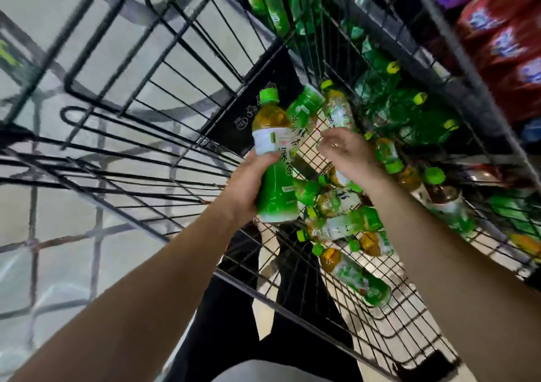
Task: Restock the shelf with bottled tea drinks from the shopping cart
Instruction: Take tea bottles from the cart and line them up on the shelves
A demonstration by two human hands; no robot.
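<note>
The left hand point(248, 182) is gripping two green-labelled tea bottles point(275, 159) together, caps pointing up, above the black wire shopping cart point(295, 302). The right hand point(348, 153) is curling its fingers round the lower part of a third bottle point(336, 109), just beside the pair. More tea bottles point(355, 276) are lying loose on the cart's mesh floor, and red packets point(506, 45) are sitting on the shelf at far right.

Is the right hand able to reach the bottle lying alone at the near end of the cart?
Probably yes. The lone bottle lies uncovered on the cart floor, nothing over it. But the right hand already grips another bottle, so it seems occupied.
</note>
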